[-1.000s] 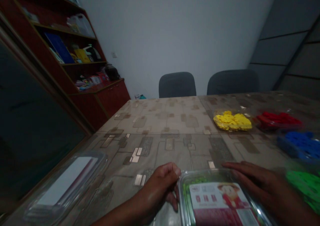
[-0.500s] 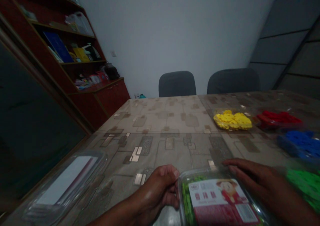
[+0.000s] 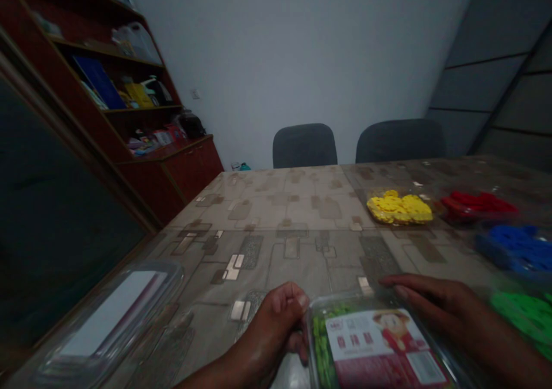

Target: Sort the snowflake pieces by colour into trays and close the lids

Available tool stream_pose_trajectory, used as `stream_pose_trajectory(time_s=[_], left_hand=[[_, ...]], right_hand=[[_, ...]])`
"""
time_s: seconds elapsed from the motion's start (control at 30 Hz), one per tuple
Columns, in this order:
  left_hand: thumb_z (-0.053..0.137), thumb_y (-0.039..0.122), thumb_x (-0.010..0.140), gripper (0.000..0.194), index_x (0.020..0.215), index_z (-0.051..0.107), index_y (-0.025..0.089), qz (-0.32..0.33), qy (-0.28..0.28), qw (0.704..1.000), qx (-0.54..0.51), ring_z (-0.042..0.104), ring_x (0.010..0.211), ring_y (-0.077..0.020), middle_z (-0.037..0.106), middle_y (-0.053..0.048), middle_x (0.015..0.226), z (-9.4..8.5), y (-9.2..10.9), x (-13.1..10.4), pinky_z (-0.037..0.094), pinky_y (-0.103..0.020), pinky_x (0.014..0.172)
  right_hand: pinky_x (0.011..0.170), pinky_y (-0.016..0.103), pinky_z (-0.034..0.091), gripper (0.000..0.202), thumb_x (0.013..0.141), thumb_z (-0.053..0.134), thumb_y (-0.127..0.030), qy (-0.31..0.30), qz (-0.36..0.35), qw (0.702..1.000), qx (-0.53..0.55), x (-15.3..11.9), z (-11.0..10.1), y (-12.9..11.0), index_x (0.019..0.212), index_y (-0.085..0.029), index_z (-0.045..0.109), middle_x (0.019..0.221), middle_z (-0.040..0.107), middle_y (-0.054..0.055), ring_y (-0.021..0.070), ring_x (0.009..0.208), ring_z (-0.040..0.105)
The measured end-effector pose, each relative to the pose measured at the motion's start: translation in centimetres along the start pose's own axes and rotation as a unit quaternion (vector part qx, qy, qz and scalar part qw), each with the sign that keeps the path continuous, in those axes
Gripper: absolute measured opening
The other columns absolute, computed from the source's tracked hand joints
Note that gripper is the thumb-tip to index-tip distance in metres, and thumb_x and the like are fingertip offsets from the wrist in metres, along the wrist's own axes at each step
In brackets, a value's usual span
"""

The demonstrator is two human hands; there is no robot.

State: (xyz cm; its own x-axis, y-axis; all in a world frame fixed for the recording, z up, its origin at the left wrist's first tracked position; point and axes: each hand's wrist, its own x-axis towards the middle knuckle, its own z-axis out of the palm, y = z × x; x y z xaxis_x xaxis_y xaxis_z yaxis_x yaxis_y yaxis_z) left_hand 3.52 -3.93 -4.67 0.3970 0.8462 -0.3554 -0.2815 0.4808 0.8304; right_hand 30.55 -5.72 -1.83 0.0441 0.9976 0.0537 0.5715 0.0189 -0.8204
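Note:
A clear plastic box [image 3: 383,343] with a white and dark red label on its lid lies in front of me at the bottom edge. Light green pieces show through its left side. My left hand [image 3: 287,320] grips the box's far left corner, thumb at the rim and fingers curled below. Stretched out along the box's right side is my right hand [image 3: 448,308], its fingers straight and touching the rim near the far right corner. Part of the box runs out of view below.
Clear tubs of yellow pieces [image 3: 399,208], red pieces [image 3: 478,205], blue pieces [image 3: 520,245] and green pieces [image 3: 524,314] stand along the right. A clear labelled lid [image 3: 114,314] lies at left on the patterned tablecloth [image 3: 284,205]. Two grey chairs [image 3: 304,146] stand behind.
The view has shifted very slightly. Both hands stay at the box in nearly the same places; nothing else has visibly moved.

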Motion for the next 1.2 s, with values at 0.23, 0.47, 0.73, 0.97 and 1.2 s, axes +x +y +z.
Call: stream_pose_trajectory(time_s=[0.23,0.47,0.73,0.97,1.2], left_hand=[[0.077,0.041,0.074,0.037,0.069,0.052,0.015,-0.019,-0.017,1.000,0.000,0.049,0.043,-0.0061,0.055,0.003,0.055,-0.2,0.1,-0.1,0.042,-0.014,0.037],[0.065,0.043,0.085,0.030,0.077,0.055,0.016,0.015,0.006,0.999,0.039,0.054,0.048,-0.0089,0.056,0.003,0.059,0.2,0.2,-0.3,0.046,-0.016,0.039],[0.072,0.059,0.073,0.047,0.080,0.052,0.018,0.033,-0.008,0.994,0.108,0.035,0.028,-0.0008,0.053,0.009,0.050,-0.1,-0.9,-0.4,0.025,-0.011,0.027],[0.072,0.061,0.072,0.047,0.075,0.051,0.018,-0.006,0.017,0.997,0.081,0.039,0.028,-0.0018,0.054,0.008,0.048,0.4,-0.5,-1.0,0.030,-0.011,0.028],[0.071,0.056,0.077,0.042,0.076,0.052,0.018,0.017,0.010,0.998,0.067,0.044,0.029,-0.0039,0.056,0.006,0.049,0.2,-1.0,-1.0,0.034,-0.013,0.030]], right_hand=[[0.067,0.034,0.060,0.031,0.076,0.064,-0.048,-0.033,0.041,0.994,0.092,-0.2,0.6,0.1,0.090,-0.025,0.080,0.095,0.079,0.007,0.0289,0.083,0.073],[0.062,0.034,0.058,0.035,0.081,0.061,-0.049,-0.040,0.066,0.991,0.110,-0.4,0.7,-0.2,0.094,-0.022,0.079,0.086,0.078,0.007,0.0274,0.075,0.072],[0.071,0.035,0.057,0.032,0.078,0.063,-0.046,-0.031,0.052,0.993,0.097,-0.4,0.9,-0.4,0.089,-0.021,0.080,0.094,0.078,0.010,0.0289,0.084,0.071],[0.056,0.029,0.052,0.044,0.080,0.061,-0.056,-0.083,0.130,0.975,0.161,-0.7,1.0,-1.0,0.092,-0.017,0.077,0.079,0.076,0.007,0.0229,0.066,0.068],[0.059,0.031,0.053,0.042,0.075,0.066,-0.059,-0.075,0.135,0.970,0.187,-0.3,0.9,-0.7,0.084,-0.019,0.076,0.081,0.076,0.007,0.0234,0.068,0.069]])
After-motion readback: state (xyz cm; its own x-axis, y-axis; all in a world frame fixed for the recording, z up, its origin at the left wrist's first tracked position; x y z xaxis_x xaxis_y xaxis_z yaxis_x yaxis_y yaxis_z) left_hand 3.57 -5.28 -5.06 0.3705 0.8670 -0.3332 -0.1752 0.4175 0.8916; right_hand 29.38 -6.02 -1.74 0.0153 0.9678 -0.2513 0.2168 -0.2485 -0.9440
